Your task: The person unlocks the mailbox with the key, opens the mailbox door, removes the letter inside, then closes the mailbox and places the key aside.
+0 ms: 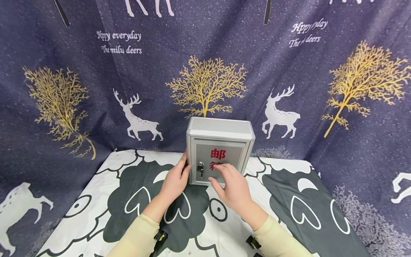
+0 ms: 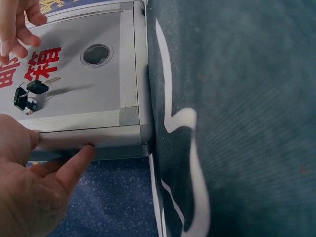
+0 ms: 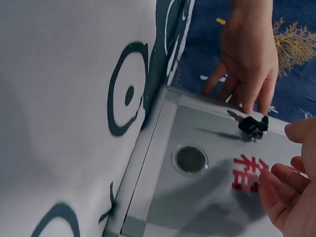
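A silver-grey metal mailbox (image 1: 221,129) with red characters on its door stands upright on the patterned cloth. Against its left side, my left hand (image 1: 174,180) holds the box, thumb near the front edge and fingers along the side wall. Two black-headed keys (image 2: 35,88) hang at the door lock, one apparently inserted. In front of the door hovers my right hand (image 1: 234,187), fingers loosely bent and holding nothing; it hides part of the lower character. Low on the door, a round window (image 3: 190,159) shows in both wrist views.
White and dark green cloth (image 1: 189,246) with cartoon sheep covers the table. Behind it hangs a dark blue curtain (image 1: 224,43) with deer and golden trees. The mailbox stands near the cloth's back edge, close to the curtain.
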Action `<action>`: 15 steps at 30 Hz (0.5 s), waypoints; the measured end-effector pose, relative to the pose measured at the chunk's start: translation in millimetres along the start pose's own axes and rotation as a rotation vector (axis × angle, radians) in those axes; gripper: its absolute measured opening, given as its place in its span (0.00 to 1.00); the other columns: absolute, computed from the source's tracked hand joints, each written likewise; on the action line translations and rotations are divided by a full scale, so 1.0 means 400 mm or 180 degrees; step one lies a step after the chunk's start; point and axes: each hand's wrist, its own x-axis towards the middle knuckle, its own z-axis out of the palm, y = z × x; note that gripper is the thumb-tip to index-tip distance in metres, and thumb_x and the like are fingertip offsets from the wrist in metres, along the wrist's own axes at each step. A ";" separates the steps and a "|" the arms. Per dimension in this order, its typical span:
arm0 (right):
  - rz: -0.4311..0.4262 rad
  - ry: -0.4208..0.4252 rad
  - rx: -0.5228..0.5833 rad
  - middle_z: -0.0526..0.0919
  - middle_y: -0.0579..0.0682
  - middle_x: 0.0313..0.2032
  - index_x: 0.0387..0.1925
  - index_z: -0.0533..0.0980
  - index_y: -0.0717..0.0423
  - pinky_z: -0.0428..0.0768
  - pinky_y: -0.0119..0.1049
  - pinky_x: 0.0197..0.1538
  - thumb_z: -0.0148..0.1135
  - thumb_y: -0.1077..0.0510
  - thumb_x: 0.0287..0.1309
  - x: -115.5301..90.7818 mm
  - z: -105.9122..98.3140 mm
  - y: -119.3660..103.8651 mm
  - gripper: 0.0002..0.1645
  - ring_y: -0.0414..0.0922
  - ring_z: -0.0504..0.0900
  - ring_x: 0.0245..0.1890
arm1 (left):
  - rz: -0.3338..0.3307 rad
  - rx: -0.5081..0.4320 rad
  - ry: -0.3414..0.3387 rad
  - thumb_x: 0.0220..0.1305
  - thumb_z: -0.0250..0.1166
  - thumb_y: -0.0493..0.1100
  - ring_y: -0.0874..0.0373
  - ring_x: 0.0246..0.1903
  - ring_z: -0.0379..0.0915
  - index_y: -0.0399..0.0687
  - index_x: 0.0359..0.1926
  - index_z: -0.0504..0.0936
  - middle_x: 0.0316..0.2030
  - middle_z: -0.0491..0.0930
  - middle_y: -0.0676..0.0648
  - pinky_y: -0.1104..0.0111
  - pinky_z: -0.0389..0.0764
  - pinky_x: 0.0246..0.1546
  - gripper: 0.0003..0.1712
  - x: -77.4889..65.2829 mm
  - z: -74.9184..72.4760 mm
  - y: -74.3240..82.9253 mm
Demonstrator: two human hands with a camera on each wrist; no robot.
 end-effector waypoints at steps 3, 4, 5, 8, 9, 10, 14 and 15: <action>-0.0017 -0.0040 -0.0012 0.87 0.57 0.51 0.60 0.83 0.63 0.90 0.51 0.43 0.80 0.52 0.67 0.008 0.019 -0.006 0.27 0.54 0.90 0.47 | 0.0003 0.0008 0.0000 0.90 0.58 0.47 0.35 0.63 0.84 0.54 0.91 0.57 0.76 0.75 0.37 0.39 0.84 0.59 0.37 0.001 0.001 0.001; -0.0014 -0.0055 -0.0041 0.88 0.57 0.51 0.60 0.83 0.62 0.90 0.50 0.42 0.80 0.52 0.67 0.011 0.024 -0.009 0.27 0.53 0.90 0.46 | 0.0006 0.0006 0.0001 0.90 0.58 0.47 0.36 0.63 0.84 0.54 0.91 0.57 0.76 0.76 0.37 0.39 0.85 0.58 0.37 0.001 0.001 0.002; -0.0013 -0.0066 -0.0073 0.88 0.56 0.51 0.60 0.84 0.62 0.90 0.49 0.41 0.81 0.52 0.66 0.014 0.030 -0.011 0.28 0.53 0.90 0.45 | 0.0013 0.0009 0.0005 0.90 0.58 0.47 0.35 0.63 0.84 0.53 0.91 0.57 0.76 0.76 0.37 0.39 0.85 0.58 0.37 0.001 0.002 0.001; -0.0004 -0.0092 -0.0155 0.87 0.56 0.50 0.59 0.84 0.62 0.90 0.48 0.39 0.82 0.51 0.65 0.024 0.043 -0.019 0.28 0.52 0.90 0.44 | 0.0023 0.0008 0.0001 0.90 0.57 0.47 0.36 0.64 0.83 0.54 0.91 0.57 0.76 0.76 0.37 0.39 0.84 0.59 0.37 0.002 0.003 0.000; -0.0002 -0.0092 -0.0166 0.87 0.56 0.50 0.59 0.84 0.61 0.90 0.48 0.40 0.82 0.51 0.65 0.027 0.047 -0.022 0.28 0.52 0.90 0.44 | 0.0032 0.0009 0.0004 0.90 0.57 0.47 0.36 0.64 0.83 0.54 0.91 0.57 0.76 0.76 0.37 0.39 0.84 0.59 0.37 0.003 0.004 0.000; 0.0002 -0.0097 -0.0179 0.87 0.56 0.50 0.59 0.84 0.61 0.90 0.48 0.40 0.82 0.51 0.65 0.030 0.051 -0.025 0.28 0.53 0.90 0.44 | 0.0036 0.0012 0.0001 0.90 0.57 0.47 0.36 0.64 0.83 0.53 0.91 0.57 0.76 0.76 0.37 0.39 0.84 0.59 0.37 0.003 0.004 0.000; -0.0012 -0.0085 -0.0222 0.87 0.56 0.49 0.58 0.84 0.62 0.91 0.48 0.42 0.82 0.50 0.66 0.040 0.066 -0.036 0.27 0.53 0.90 0.45 | 0.0041 0.0024 0.0018 0.90 0.57 0.47 0.35 0.63 0.83 0.53 0.90 0.58 0.75 0.77 0.36 0.39 0.84 0.58 0.37 0.001 0.003 0.000; -0.0016 -0.0079 -0.0244 0.87 0.56 0.49 0.57 0.84 0.61 0.91 0.48 0.42 0.82 0.50 0.66 0.043 0.070 -0.038 0.26 0.53 0.90 0.46 | 0.0035 0.0025 0.0023 0.90 0.58 0.47 0.35 0.63 0.84 0.54 0.90 0.58 0.75 0.77 0.36 0.38 0.85 0.58 0.37 0.000 0.003 0.000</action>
